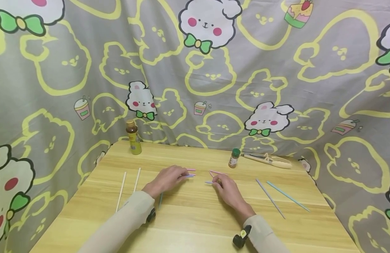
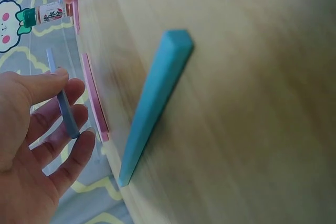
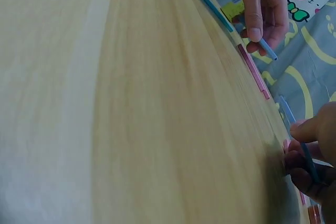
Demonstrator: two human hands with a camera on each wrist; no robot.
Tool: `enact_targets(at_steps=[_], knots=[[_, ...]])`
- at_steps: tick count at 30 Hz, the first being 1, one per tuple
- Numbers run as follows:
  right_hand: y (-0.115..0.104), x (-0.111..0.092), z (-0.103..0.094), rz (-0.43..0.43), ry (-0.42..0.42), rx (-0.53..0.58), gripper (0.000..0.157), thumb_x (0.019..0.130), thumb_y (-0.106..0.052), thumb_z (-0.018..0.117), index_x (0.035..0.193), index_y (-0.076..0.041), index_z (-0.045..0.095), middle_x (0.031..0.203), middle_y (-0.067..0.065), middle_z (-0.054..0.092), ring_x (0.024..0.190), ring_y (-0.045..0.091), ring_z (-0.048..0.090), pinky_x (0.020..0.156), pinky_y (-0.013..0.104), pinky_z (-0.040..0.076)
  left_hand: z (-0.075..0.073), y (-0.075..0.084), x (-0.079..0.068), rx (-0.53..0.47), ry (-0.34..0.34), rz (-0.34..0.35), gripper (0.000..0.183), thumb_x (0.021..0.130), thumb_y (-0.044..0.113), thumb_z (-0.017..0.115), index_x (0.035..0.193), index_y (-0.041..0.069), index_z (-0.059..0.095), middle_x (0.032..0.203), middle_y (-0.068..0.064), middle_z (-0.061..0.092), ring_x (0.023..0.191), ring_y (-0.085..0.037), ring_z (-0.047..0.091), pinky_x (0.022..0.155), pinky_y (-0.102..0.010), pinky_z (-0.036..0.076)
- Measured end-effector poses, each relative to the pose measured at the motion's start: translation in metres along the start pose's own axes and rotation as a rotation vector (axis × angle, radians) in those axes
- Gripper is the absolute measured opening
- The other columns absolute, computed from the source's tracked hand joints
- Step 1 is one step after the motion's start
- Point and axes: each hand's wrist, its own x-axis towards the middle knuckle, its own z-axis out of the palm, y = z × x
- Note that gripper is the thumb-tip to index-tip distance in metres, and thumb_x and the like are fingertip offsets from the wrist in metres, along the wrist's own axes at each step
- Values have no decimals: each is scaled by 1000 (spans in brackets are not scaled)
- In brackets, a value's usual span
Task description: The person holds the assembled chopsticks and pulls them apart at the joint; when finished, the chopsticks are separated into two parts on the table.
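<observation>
Watching remotely, I see the left hand [image 1: 167, 178] pinching a bluish stick [image 2: 64, 107] in its fingers [image 2: 72, 162], left of the green-capped jar [image 1: 233, 159]; the right hand [image 1: 229, 190] grips another bluish stick [image 3: 307, 157] in front of that jar; pink sticks [image 1: 191, 170] lie leftward of it.

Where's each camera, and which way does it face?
Head: on the head, facing forward and down at the table; left hand, right hand and sleeves show.
Left wrist: on that wrist, toward a teal stick; both hands partly show.
Right wrist: on that wrist, toward the table; both hands partly show.
Both wrist views share pink sticks and blue sticks.
</observation>
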Motion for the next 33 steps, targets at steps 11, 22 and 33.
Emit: enact_targets(at_steps=[11, 22, 33], knots=[[5, -2, -4, -18, 15, -6, 4, 104, -10, 73, 107, -13, 75, 114, 3, 75, 94, 13, 65, 85, 38, 57, 1, -1, 2, -1, 1, -13, 10, 106, 20, 73, 113, 19, 80, 110, 0, 80, 100, -20, 72, 88, -45, 62], [10, 4, -5, 48, -19, -9, 5, 105, -10, 73, 107, -13, 75, 114, 6, 76, 99, 19, 67, 93, 49, 59, 2, -2, 1, 8, -18, 2, 15, 105, 13, 74, 119, 15, 79, 105, 1, 70, 90, -14, 64, 82, -35, 58], [18, 10, -8, -20, -20, -13, 5, 102, -9, 76, 104, -14, 76, 107, -2, 74, 97, 14, 65, 90, 42, 58, 5, -7, 2, 16, -34, 4, 13, 103, 10, 76, 115, 14, 80, 104, 1, 71, 91, -14, 65, 84, -35, 60]])
